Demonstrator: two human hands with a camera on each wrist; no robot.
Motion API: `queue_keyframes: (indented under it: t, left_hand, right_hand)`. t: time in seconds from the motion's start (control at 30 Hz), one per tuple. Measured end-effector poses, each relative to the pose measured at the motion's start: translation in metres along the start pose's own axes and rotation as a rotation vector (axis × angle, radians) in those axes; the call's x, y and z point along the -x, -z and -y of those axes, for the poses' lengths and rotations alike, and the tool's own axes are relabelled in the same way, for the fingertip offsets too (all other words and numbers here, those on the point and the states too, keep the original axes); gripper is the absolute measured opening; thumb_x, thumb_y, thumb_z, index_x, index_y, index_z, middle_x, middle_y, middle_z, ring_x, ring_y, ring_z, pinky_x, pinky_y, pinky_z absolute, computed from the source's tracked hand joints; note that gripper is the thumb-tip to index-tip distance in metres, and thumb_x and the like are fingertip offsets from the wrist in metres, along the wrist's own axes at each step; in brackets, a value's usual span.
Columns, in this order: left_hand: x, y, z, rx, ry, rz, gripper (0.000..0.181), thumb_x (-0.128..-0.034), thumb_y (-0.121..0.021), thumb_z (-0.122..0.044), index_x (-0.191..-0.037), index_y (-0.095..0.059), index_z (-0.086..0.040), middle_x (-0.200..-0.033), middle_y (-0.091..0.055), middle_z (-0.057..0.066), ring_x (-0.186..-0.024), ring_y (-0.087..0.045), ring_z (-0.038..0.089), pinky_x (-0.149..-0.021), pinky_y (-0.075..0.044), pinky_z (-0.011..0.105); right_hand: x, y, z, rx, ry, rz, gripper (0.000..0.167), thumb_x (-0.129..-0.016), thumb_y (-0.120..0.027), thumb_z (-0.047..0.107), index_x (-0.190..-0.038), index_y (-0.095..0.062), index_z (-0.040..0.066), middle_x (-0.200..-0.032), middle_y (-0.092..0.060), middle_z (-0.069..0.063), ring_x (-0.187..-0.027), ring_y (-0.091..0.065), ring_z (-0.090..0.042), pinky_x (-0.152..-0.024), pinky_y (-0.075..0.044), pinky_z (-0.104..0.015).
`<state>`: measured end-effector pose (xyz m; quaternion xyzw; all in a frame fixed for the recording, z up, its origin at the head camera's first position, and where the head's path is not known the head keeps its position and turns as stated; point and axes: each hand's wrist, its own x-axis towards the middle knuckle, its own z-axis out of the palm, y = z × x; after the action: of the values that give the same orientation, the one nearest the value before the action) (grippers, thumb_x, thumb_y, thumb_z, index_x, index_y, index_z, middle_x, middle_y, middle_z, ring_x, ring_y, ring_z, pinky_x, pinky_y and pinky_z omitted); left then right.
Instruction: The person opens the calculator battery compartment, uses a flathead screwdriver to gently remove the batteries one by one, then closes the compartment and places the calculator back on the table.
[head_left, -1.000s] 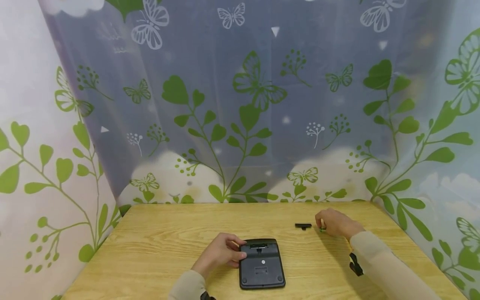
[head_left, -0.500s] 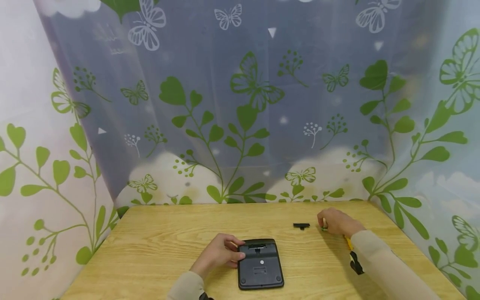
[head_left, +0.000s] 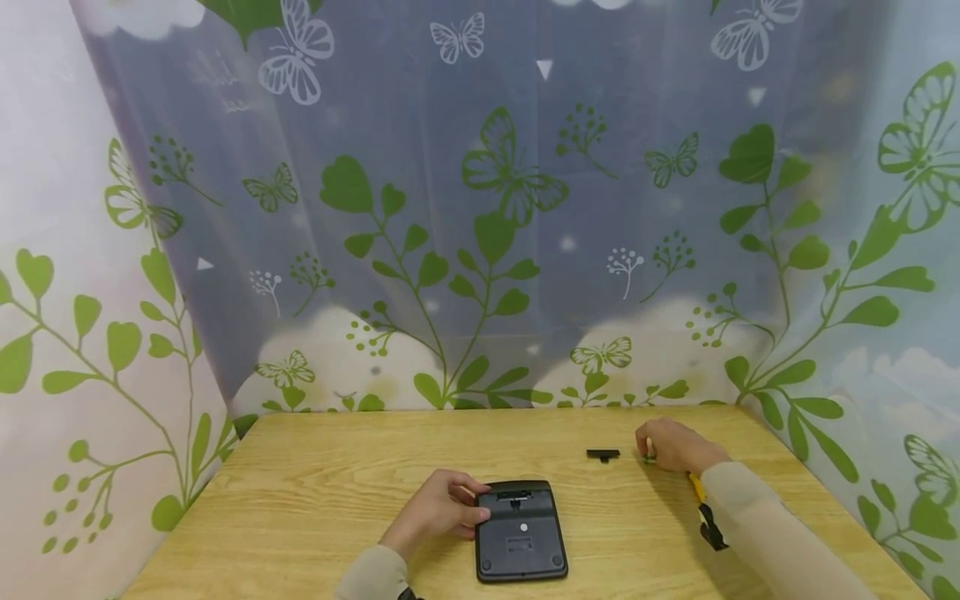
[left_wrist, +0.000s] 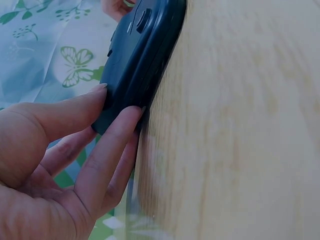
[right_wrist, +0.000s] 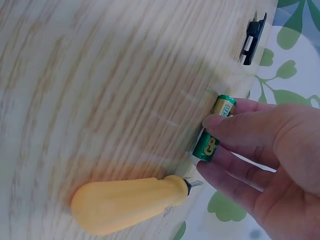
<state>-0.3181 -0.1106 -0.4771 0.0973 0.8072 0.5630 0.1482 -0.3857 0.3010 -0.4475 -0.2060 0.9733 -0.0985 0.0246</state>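
A black calculator (head_left: 521, 546) lies back side up on the table, with its battery compartment (head_left: 514, 497) uncovered at the far end. My left hand (head_left: 442, 507) pinches its left edge, thumb on the back and fingers along the side, as the left wrist view (left_wrist: 65, 150) shows. Farther off to the right, my right hand (head_left: 678, 446) holds a small green and gold battery (right_wrist: 206, 146) between thumb and fingers, just over the table. To the left of that hand sits the black battery cover (head_left: 603, 455), apart from it.
A short screwdriver (right_wrist: 125, 205) with a yellow handle lies under the right forearm, its tip near the right fingers. Behind the wooden table (head_left: 322, 467) hangs a curtain (head_left: 420, 208) with leaves and butterflies.
The right hand has shifted slightly right, away from the cover, and more of the yellow handle shows. The left hand and calculator stay as they were.
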Motion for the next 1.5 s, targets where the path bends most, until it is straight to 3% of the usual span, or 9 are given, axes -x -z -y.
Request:
queue_keyframes:
  t: [0.87, 1.23, 1.5]
  left_hand:
    - [0.0024, 0.0003, -0.0033, -0.007, 0.011, 0.006, 0.036, -0.0862, -0.081, 0.002, -0.121, -0.074, -0.003, -0.101, -0.066, 0.016, -0.074, -0.071, 0.018, -0.068, -0.068, 0.038]
    - [0.0006, -0.0006, -0.001, -0.011, 0.023, 0.0, 0.036, -0.0862, -0.081, 0.001, -0.122, -0.074, -0.004, -0.102, -0.066, 0.016, -0.076, -0.071, 0.018, -0.069, -0.068, 0.039]
    - [0.0023, -0.0007, -0.0021, -0.009, 0.013, -0.005, 0.036, -0.0858, -0.081, 0.002, -0.121, -0.074, -0.003, -0.1, -0.065, 0.016, -0.075, -0.07, 0.018, -0.068, -0.068, 0.038]
  right_hand:
    - [-0.0019, 0.0001, 0.0035, -0.023, -0.022, 0.028, 0.037, -0.088, -0.054, -0.025, -0.086, -0.065, 0.011, -0.079, -0.058, -0.003, -0.07, -0.045, -0.017, -0.067, -0.044, -0.032]
    - [-0.0031, -0.0001, 0.0015, 0.0, -0.011, 0.027, 0.036, -0.084, -0.06, -0.024, -0.089, -0.067, 0.011, -0.091, -0.068, -0.008, -0.079, -0.06, -0.019, -0.068, -0.055, -0.036]
    - [-0.0032, 0.0009, 0.0019, -0.019, -0.028, 0.05, 0.035, -0.085, -0.061, -0.023, -0.099, -0.069, 0.008, -0.095, -0.067, -0.009, -0.08, -0.058, -0.018, -0.07, -0.055, -0.036]
